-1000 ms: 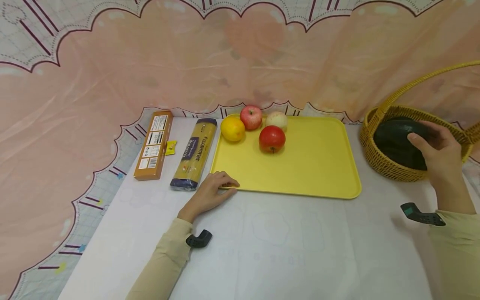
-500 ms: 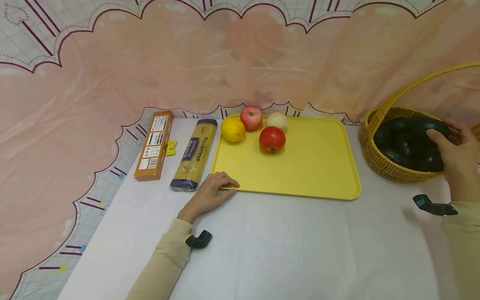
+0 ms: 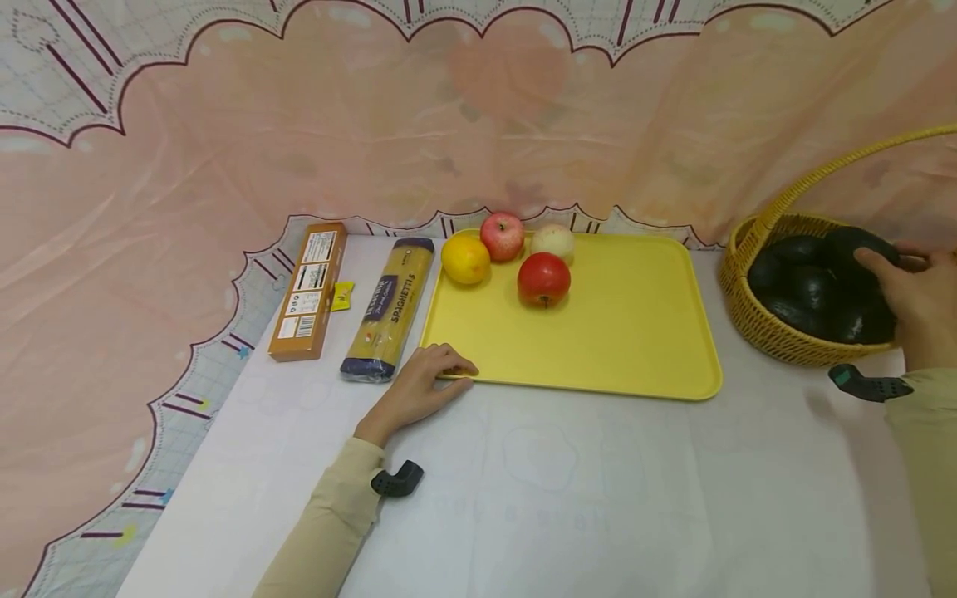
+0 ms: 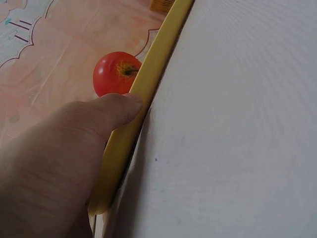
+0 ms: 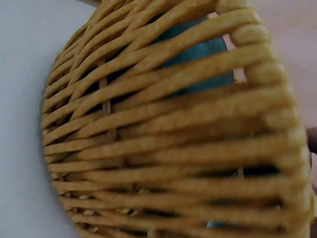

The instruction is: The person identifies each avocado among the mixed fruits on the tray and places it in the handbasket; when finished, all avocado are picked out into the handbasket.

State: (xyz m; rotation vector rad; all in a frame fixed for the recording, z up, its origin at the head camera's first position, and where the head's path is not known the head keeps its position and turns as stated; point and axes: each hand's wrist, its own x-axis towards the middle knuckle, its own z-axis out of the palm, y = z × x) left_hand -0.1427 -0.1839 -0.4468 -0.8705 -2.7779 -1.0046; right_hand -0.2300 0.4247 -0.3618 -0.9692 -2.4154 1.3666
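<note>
In the head view my right hand, partly cut off by the frame edge, grips a dark green avocado at the right side of a wicker basket. Several more dark avocados lie in the basket. Its woven wall fills most of the right wrist view and hides most of that hand. My left hand holds the front left corner of a yellow tray. In the left wrist view its thumb presses on the tray rim.
On the tray sit a lemon, a pink apple, a red apple and a pale round fruit. Left of it lie a spaghetti pack, a small yellow packet and an orange-brown box. A patterned cloth hangs behind.
My right hand has moved right across the basket with the avocado, uncovering the other avocados. The left hand stays at the tray corner.
</note>
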